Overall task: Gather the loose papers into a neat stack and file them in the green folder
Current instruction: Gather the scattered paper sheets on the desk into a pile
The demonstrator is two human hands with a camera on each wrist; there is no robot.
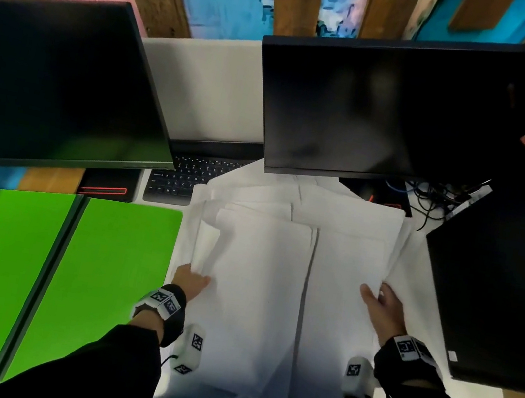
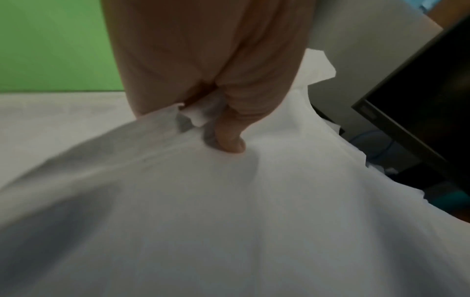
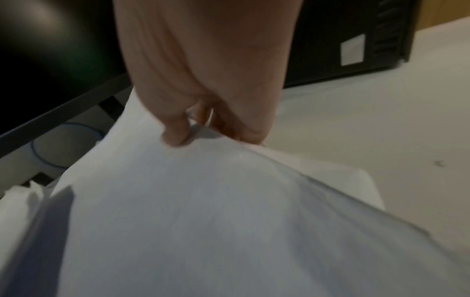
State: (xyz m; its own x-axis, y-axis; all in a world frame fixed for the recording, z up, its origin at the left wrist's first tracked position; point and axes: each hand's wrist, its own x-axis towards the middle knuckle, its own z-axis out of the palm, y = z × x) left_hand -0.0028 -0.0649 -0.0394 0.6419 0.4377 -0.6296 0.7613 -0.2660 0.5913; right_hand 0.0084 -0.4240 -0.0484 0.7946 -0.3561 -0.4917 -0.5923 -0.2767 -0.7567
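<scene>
A loose pile of white papers lies spread on the desk in front of me, its sheets overlapping and uneven. My left hand pinches the pile's left edge, thumb on top and fingers under the sheets. My right hand pinches the right edge the same way, thumb over the papers. The green folder lies open and flat to the left of the pile, with a dark spine down its middle.
Two dark monitors stand behind the papers, with a black keyboard between them. A black computer case stands close on the right. Cables lie at the back right.
</scene>
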